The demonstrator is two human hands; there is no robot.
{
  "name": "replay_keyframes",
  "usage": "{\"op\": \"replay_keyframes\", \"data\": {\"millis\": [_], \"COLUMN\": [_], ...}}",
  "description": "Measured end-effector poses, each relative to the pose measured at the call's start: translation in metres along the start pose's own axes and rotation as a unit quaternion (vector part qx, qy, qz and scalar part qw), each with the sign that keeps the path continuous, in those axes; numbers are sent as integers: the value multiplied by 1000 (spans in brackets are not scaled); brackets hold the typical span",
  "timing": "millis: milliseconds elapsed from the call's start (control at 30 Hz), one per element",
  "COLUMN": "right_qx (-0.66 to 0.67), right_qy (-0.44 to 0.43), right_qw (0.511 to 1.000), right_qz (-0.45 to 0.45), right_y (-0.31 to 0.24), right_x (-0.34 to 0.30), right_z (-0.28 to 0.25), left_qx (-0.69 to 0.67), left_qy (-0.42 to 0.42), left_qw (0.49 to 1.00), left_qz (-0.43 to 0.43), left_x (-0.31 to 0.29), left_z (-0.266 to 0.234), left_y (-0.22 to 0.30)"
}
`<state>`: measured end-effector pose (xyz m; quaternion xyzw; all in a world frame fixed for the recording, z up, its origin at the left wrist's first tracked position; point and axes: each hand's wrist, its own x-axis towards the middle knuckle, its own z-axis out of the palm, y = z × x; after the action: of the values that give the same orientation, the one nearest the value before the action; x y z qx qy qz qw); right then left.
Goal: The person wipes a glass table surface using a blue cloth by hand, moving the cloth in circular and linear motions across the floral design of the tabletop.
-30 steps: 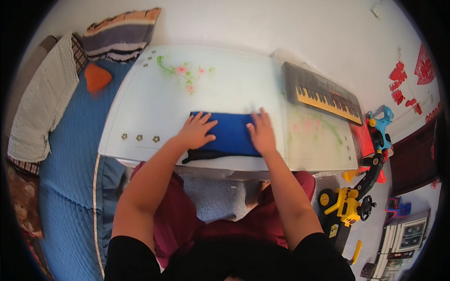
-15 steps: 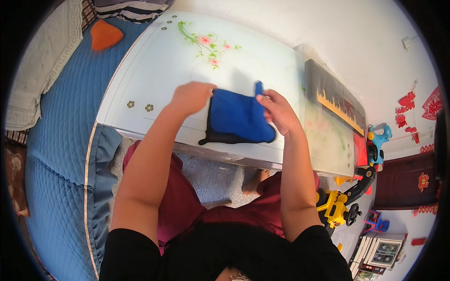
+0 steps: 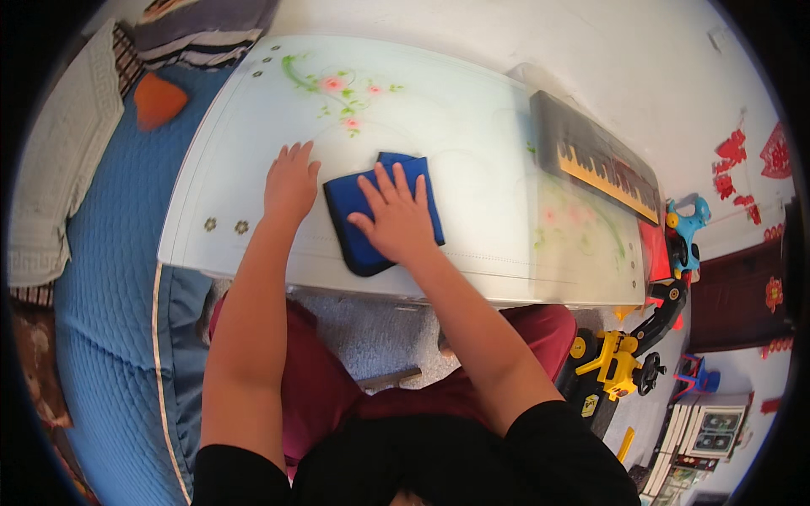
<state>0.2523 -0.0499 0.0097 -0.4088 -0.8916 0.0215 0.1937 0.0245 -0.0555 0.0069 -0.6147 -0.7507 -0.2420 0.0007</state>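
A folded blue cloth with a black edge (image 3: 346, 211) lies on the white flower-patterned table (image 3: 472, 202), close to its near edge. Spread flat on top of the cloth is my right hand (image 3: 395, 215), its fingers pointing away from me and covering part of it. My left hand (image 3: 291, 181) rests on the tabletop to the left of the cloth, apart from it, with fingers stretched out and nothing held. A small flap of the cloth sticks out at its far side.
At the table's right end sits a dark keyboard (image 3: 595, 156). A blue quilted bed (image 3: 110, 278) with an orange cushion (image 3: 159, 101) runs along the left. Right of my knees stands a yellow and black ride-on toy (image 3: 616, 363). A white wall rises behind the table.
The cloth, earlier held up between both hands, now lies folded smaller on the table. Both hands have shifted left; the left has let go, and the right has flattened onto the cloth.
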Motion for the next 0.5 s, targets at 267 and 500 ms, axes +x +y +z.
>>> {"op": "replay_keyframes", "data": {"millis": [267, 500], "right_qx": [-116, -140], "right_qy": [-64, -67], "right_qw": [980, 957], "right_qz": [147, 246], "right_y": [189, 296], "right_x": [62, 137], "right_z": [-14, -16], "left_qx": [157, 152], "left_qy": [-46, -36], "left_qw": [985, 986], "left_qz": [-62, -52], "left_x": [-8, -13], "left_z": [30, 16], "left_y": [36, 37]}}
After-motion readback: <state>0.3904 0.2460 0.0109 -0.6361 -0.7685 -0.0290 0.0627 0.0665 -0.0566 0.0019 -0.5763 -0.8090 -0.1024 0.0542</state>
